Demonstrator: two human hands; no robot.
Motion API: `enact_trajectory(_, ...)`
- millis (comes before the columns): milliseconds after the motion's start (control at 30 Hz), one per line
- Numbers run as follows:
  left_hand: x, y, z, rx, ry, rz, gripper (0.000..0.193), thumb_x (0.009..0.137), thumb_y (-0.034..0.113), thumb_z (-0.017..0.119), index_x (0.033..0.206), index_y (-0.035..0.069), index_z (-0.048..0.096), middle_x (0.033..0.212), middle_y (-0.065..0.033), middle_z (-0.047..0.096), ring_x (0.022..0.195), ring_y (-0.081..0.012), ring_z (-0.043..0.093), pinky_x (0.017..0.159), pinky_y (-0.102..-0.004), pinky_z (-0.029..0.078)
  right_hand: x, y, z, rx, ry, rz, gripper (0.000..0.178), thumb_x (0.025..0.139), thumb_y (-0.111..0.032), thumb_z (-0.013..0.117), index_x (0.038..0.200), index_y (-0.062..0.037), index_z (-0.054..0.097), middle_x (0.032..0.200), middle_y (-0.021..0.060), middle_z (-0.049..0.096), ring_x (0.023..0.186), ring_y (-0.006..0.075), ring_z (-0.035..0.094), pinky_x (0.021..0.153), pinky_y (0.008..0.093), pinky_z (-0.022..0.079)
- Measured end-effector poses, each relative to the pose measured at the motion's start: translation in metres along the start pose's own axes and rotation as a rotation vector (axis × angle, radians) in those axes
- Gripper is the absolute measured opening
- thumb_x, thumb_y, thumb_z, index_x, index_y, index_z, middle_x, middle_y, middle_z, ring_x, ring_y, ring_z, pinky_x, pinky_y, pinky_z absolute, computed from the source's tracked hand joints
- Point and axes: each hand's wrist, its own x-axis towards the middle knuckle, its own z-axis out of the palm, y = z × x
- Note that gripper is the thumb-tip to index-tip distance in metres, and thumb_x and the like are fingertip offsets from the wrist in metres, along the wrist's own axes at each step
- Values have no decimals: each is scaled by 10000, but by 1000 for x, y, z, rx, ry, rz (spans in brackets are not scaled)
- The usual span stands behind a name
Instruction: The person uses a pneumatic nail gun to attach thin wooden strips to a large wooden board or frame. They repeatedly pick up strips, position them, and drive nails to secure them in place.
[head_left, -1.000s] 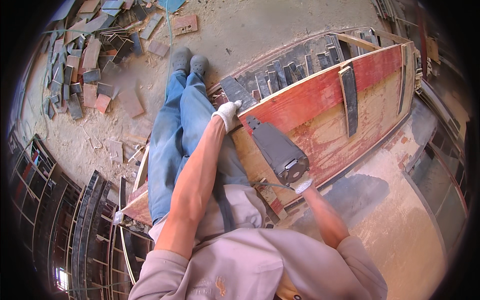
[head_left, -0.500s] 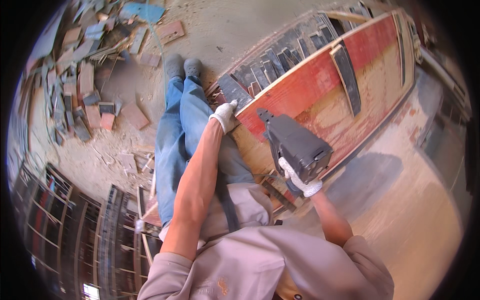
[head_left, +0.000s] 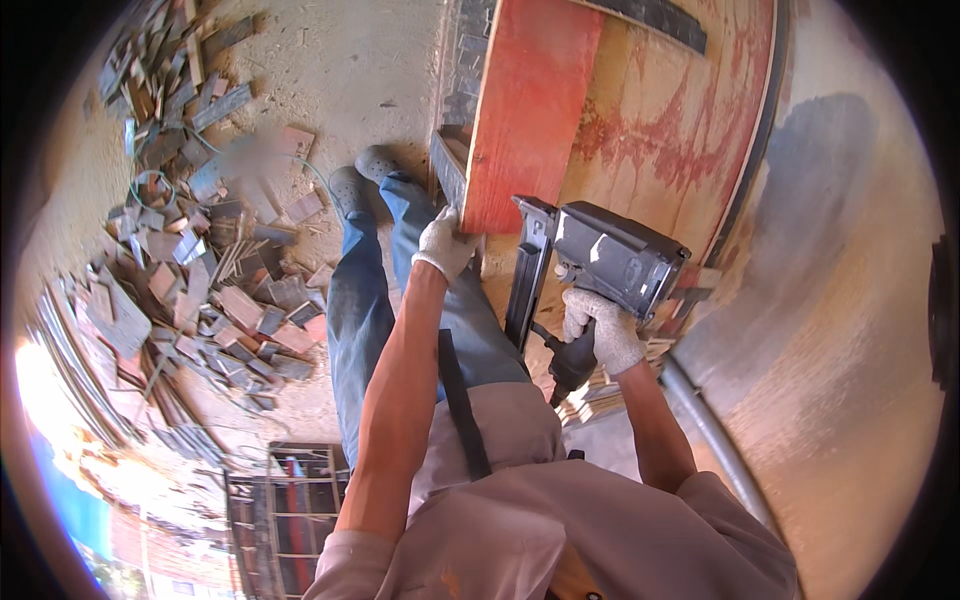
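Note:
My left hand, in a white work glove, grips the near edge of a red-painted wooden panel that lies flat in front of me. My right hand, also gloved, is closed around the handle of a dark grey nail gun. The gun hangs just above the panel's near edge, its long magazine pointing down toward my legs. I stand in blue jeans and grey shoes beside the panel.
A heap of wood offcuts and broken bricks covers the sandy ground to my left. A metal frame rack lies lower left. A grey hose runs along the ground at my right. Dark metal bars cross the panel's far part.
The view has swung so the panel now stands more upright in the picture. My right hand has lifted the nail gun off the panel and brought it nearer. My left hand stays on the panel edge.

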Motion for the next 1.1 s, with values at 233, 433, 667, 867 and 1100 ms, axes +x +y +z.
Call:
enact_trajectory(233,-26,81,65,-362,155,-315,279,1014,33,473,1277,17,566,1258,-111,644,1181,-196,606,1003,-325,503,10,52,26,1,144,-50,215,925,-217,641,770,-75,593,545,27,502,484,143,485,537,308,413)
enact_trajectory(433,-26,99,75,-627,286,-470,292,1019,11,449,1276,10,587,1247,-106,653,1151,-220,614,1021,-333,506,21,98,70,-104,267,-293,163,935,-231,718,889,-84,667,678,-12,608,614,93,559,586,289,454)
enact_trajectory(667,-8,68,26,-175,33,-408,317,1021,9,405,1254,84,607,1209,-42,654,1137,-163,600,986,-306,471,48,163,77,-304,267,-391,151,952,-215,717,886,-82,689,738,-31,624,637,81,548,591,291,461)
enact_trajectory(867,-11,75,41,-337,117,-411,312,1060,75,363,1267,39,592,1234,-115,651,1132,-251,631,1036,-385,501,49,176,84,-160,269,-514,144,975,-197,691,909,-69,684,762,-23,625,659,63,546,590,265,446)
enact_trajectory(1100,-4,52,4,454,-64,-120,340,1083,117,328,1301,23,570,1242,-159,649,1125,-307,647,1044,-450,518,44,166,86,-232,288,-382,199,971,-230,700,830,-92,685,674,-29,610,596,73,547,558,275,446)
